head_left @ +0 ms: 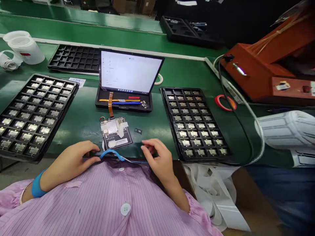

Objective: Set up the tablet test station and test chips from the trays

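Observation:
My left hand (71,161) rests at the front edge of the green bench, fingers curled, with its fingertips close to a blue coiled cord (112,154). That cord leads from the blue wrist strap (36,184) on my left wrist. My right hand (156,154) hovers beside a small black SIM tray (138,131), holding nothing visible. Between my hands lies a taped circuit board (114,129) on a black barcode-labelled card (118,141). An orange flex cable (110,105) runs from the board to a lit tablet (130,72) propped in a black tray (123,106).
Black trays of metal-topped modules lie left (60,118) and right (170,114) on the green bench (157,121). Behind stands a black pocketed tray (73,59). Right are a red tape roll (225,102), an orange-red fixture (256,72) and white label rolls (283,129).

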The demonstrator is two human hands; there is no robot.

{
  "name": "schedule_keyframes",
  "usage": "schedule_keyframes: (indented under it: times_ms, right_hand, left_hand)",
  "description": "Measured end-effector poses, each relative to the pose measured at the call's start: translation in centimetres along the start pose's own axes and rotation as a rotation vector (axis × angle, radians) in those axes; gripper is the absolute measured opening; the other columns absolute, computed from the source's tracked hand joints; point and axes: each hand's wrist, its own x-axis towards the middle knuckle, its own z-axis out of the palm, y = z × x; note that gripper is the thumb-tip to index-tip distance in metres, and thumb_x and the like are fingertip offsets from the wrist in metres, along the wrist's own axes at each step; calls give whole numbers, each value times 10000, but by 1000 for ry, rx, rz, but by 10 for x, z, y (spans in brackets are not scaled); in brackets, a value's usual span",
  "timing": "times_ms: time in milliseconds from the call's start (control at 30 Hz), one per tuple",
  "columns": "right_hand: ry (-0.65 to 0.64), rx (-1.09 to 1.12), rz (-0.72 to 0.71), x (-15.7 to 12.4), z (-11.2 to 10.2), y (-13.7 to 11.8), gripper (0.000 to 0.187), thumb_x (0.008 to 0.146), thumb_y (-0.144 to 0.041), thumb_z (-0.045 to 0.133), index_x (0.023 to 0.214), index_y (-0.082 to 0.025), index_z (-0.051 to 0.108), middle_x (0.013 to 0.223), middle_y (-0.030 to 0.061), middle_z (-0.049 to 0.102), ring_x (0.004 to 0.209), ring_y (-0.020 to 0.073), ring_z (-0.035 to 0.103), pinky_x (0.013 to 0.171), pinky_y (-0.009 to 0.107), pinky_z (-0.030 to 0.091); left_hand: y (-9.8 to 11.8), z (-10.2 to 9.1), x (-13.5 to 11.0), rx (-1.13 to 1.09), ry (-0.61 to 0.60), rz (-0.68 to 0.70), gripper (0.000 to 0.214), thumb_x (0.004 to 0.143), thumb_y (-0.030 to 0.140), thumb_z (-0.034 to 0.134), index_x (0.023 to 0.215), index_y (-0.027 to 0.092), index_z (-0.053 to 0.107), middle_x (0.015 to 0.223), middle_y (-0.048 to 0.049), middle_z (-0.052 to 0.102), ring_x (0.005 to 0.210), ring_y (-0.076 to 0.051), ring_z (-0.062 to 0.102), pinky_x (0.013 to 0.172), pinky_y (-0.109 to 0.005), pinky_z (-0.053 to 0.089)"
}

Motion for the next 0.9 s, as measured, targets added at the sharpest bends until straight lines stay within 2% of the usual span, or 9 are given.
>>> schedule_keyframes:
  times_ms: [100,167,333,433,567,767,833,900]
  right_hand:
    - [-198,102,20,-14,-3,-10,84,894,-239,593,957,-218,644,794,11,610,684,136,559,592,269,455]
    - [-264,105,23,-17,0,-13,99,890,-236,601,976,-213,644,804,13,611,713,140,572,617,271,461]
    - [-268,70,30,-18,6,-11,102,895,-233,594,982,-207,640,830,20,618,723,141,571,642,279,463]
    - [-270,54,11,-20,8,-11,111,896,-238,593,993,-207,639,830,20,622,736,145,576,659,284,467]
    - [-310,26,-87,-18,16,-14,167,873,-261,630,1027,-196,636,882,33,642,822,171,590,726,311,483]
    - [-366,-87,-177,-14,26,-17,215,838,-293,672,1016,-176,642,913,55,645,865,208,578,759,364,488]
    - [-354,-68,-181,-16,24,-17,228,843,-293,666,1034,-173,637,933,63,645,880,210,583,771,366,494]
    - [-319,-42,-169,-19,21,-16,225,859,-286,647,1054,-175,631,952,68,647,898,207,590,784,362,500]
  left_hand:
    - [6,11,8,110,104,54,287,860,446,601,1010,201,614,979,-44,625,861,-203,598,705,-336,499]
    - [7,21,13,151,155,102,251,862,394,609,1007,189,607,994,-50,609,859,-202,592,685,-331,487]
    - [10,30,13,31,288,220,96,884,209,567,960,184,620,1018,-44,613,886,-157,588,723,-276,475]
    - [13,27,9,-98,305,233,52,873,201,599,919,189,620,952,-24,641,893,-146,575,783,-275,460]
    - [18,27,13,-157,284,209,48,880,233,610,890,187,616,839,-6,667,795,-139,567,723,-278,442]
    - [30,27,19,-177,400,289,20,870,185,616,885,172,612,840,-22,670,800,-144,572,750,-290,441]
    - [32,21,14,-206,346,341,25,870,168,612,893,171,621,848,-22,670,817,-142,574,768,-286,441]
    - [30,14,7,-242,167,389,61,883,185,603,929,180,643,873,-15,675,836,-134,582,775,-268,445]
